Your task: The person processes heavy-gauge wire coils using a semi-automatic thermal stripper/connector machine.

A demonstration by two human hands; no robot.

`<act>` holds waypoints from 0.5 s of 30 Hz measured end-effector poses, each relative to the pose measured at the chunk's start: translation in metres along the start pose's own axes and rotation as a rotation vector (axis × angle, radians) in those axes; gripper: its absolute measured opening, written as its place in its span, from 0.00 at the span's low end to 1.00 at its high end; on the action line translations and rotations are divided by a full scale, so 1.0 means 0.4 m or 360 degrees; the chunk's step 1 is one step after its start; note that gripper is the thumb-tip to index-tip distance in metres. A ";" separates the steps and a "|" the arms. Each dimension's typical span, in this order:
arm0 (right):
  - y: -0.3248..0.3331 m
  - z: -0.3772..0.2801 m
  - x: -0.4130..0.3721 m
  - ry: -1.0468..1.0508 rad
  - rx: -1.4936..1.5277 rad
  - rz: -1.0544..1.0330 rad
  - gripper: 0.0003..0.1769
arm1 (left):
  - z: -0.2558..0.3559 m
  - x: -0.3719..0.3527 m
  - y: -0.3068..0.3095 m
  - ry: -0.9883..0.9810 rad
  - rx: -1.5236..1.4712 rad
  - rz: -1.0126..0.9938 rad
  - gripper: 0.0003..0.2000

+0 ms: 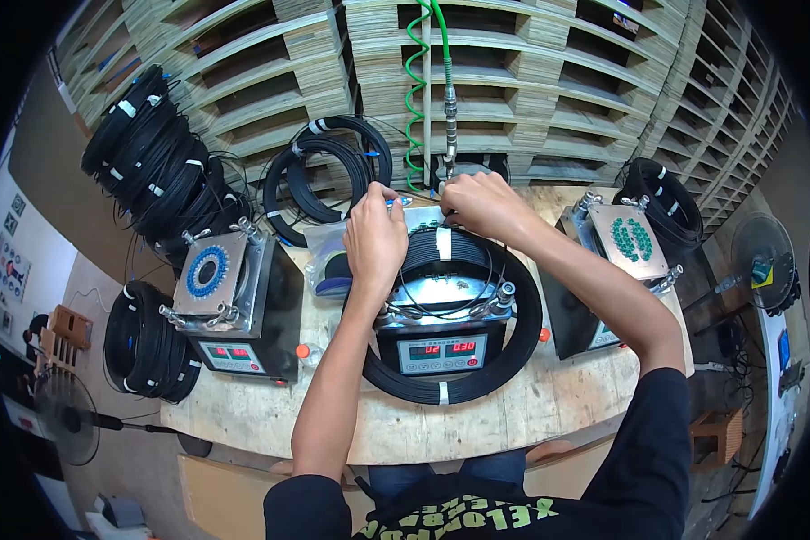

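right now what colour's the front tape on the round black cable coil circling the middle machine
White tape, clearest in head view.

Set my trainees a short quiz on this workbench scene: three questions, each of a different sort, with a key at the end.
1. Multiple choice: What colour is the tape on the near edge of the large black cable coil?
A) red
B) white
C) yellow

2. True or false: The left hand and the right hand are both bare.

3. Fill the gap: On top of the left machine sits a ring of small pieces that are ____ in colour.

Key: 1. B, white. 2. True; neither wears a glove. 3. blue.
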State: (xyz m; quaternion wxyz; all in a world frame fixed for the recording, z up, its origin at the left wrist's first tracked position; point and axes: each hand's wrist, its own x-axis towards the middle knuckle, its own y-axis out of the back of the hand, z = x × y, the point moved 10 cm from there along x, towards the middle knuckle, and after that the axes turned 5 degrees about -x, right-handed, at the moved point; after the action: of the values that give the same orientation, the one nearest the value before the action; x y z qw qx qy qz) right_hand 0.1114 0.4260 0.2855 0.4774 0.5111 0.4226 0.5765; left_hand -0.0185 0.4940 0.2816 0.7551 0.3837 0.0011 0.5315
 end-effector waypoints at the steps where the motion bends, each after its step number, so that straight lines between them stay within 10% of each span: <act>1: 0.012 -0.009 0.007 -0.0012 -0.0037 -0.0078 0.04 | -0.001 0.001 -0.001 -0.0004 -0.0007 0.0005 0.06; 15: -0.093 0.006 0.089 0.0066 0.0259 -0.0348 0.08 | -0.014 0.008 -0.016 -0.0046 -0.0054 -0.0022 0.10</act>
State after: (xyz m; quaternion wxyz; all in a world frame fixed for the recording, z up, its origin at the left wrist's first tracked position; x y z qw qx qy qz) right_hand 0.1174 0.4679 0.2561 0.4854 0.4871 0.5309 0.4952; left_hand -0.0142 0.4989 0.2753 0.7652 0.3784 -0.0162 0.5205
